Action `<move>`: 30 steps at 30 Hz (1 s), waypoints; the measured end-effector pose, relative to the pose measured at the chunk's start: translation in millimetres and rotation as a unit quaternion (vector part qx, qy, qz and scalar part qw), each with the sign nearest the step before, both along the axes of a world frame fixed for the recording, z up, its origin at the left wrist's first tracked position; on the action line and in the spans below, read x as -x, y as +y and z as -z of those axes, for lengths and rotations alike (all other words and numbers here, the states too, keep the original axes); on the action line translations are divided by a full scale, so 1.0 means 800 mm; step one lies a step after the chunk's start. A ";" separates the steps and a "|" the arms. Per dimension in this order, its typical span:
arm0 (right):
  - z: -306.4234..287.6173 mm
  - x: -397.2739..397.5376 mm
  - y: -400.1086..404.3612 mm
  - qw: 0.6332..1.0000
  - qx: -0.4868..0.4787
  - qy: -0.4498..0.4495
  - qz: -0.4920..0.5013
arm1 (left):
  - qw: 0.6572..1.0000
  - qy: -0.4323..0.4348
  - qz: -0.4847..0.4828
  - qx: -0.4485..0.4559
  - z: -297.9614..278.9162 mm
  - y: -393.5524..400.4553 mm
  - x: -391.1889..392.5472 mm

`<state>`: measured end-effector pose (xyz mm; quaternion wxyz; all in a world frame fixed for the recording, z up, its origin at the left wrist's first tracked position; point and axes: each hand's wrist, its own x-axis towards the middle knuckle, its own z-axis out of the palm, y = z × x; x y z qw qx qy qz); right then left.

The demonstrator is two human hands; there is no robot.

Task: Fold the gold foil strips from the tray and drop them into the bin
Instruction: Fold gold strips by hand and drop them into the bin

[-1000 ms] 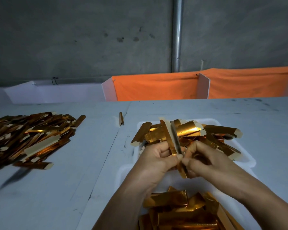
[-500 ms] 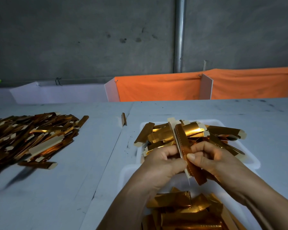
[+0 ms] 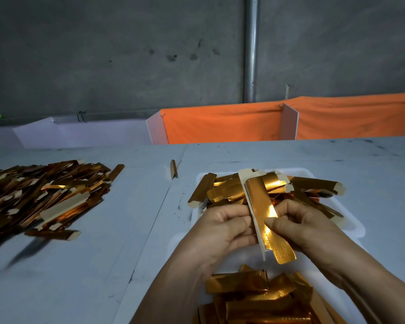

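Both forearms reach in from below, the left hand and right hand pinching one strip above the tray; its long axis runs near-upright, top leaning slightly left.

Between the hands, the long gold foil strip was mirror-glossy on its face, with a matt cream paper backing. Under the hands lay a smooth white plastic tray; beyond them hung matt orange cloth.
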<state>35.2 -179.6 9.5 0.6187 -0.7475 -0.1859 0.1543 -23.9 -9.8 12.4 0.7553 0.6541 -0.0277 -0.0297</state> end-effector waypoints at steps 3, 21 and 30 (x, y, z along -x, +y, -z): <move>-0.001 0.001 0.001 1.000 -0.001 0.007 -0.008 | 1.000 0.007 -0.016 0.012 0.002 0.001 -0.001; 0.000 0.012 0.008 0.963 0.114 -0.237 0.055 | 1.000 -0.006 -0.026 -0.007 0.009 -0.002 -0.004; 0.002 0.010 0.009 0.926 0.193 -0.317 0.071 | 0.996 -0.001 -0.042 -0.074 0.008 -0.005 -0.002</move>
